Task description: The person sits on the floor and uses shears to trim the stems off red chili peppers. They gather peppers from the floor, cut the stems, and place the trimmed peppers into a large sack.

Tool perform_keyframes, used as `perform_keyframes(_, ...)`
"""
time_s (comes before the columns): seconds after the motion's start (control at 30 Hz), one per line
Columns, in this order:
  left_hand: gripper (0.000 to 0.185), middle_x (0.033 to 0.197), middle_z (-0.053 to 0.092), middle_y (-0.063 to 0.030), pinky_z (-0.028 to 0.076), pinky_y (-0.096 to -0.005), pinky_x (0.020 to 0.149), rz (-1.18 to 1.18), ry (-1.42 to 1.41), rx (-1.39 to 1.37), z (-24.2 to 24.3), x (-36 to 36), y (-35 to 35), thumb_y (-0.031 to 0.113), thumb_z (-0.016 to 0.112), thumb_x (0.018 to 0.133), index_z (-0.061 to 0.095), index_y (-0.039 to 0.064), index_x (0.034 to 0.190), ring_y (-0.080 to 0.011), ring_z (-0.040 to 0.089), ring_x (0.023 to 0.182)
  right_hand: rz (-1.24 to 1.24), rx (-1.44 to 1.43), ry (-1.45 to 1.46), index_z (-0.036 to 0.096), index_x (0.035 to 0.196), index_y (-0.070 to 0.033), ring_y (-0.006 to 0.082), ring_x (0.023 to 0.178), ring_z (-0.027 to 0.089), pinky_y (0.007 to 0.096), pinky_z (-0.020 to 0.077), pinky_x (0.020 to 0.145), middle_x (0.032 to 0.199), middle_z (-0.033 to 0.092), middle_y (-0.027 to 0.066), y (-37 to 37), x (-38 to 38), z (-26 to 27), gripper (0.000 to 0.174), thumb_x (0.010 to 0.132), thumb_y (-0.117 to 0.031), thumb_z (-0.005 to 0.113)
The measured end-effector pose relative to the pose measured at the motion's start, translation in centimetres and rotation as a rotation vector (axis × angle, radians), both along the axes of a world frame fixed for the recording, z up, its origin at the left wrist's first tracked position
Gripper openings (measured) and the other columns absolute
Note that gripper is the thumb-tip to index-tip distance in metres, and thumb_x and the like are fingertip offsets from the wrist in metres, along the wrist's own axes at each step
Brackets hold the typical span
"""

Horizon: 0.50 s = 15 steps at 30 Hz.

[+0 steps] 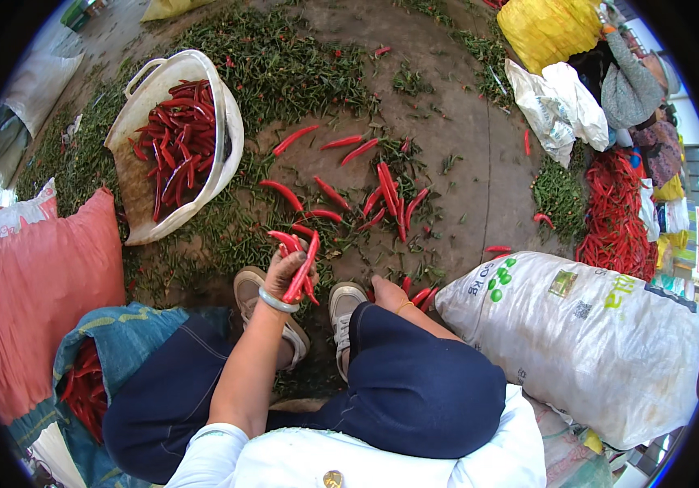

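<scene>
Several red chili peppers (305, 271) are held in my left hand (282, 272), above the floor in front of my shoes. My right hand (388, 294) is low beside my right shoe, partly hidden by my knee; its fingers cannot be made out. A few red chilies (424, 297) lie just to its right. More loose chilies (390, 190) lie scattered on the floor ahead, among green stems. Left of them, a white plastic tub (235, 131) tilts towards me with a heap of red chilies (188, 131) inside.
A full white woven sack (575, 329) lies at my right, a pink sack (50, 262) at my left. A teal sack (123, 335) by my left knee holds chilies. Green stems (276, 61) cover floor ahead. A person in a grey sleeve (630, 82) is near a large chili pile (615, 213).
</scene>
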<state>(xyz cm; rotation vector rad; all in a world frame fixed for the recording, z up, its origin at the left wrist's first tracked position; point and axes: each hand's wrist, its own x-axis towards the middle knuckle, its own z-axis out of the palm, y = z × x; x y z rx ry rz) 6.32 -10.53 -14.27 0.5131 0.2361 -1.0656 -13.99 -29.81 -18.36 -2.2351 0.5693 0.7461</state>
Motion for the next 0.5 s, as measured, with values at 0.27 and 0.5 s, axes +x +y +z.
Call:
perform_keyframes(0.27, 0.025, 0.079, 0.069, -0.0071, 0.054, -0.0367, 0.052, 0.007, 0.065, 0.110, -1.8, -2.1, 0.5, 0.016, 0.074, 0.089, 0.063, 0.010, 0.110, -0.0209, 0.069, 0.065, -0.179, -0.086, -0.431, 0.059, 0.095, 0.001, 0.0429, 0.084, 0.064, 0.0479, 0.0509, 0.076, 0.088, 0.065, 0.0248, -1.4, 4.7, 6.3, 0.032, 0.079, -0.023, 0.074)
perform_keyframes(0.5, 0.021, 0.097, 0.075, -0.0068, 0.058, -0.0393, 0.059, 0.191, 0.341, 0.042, -4.1, 0.4, 1.0, 0.025, 0.070, 0.095, 0.069, 0.010, 0.109, -0.0241, 0.071, 0.075, 0.123, 0.110, -1.294, 0.065, 0.094, -0.001, 0.0315, 0.086, 0.070, 0.0366, 0.0584, 0.075, 0.099, 0.071, 0.0142, 2.6, 14.9, 12.9, 0.018, 0.080, -0.003, 0.077)
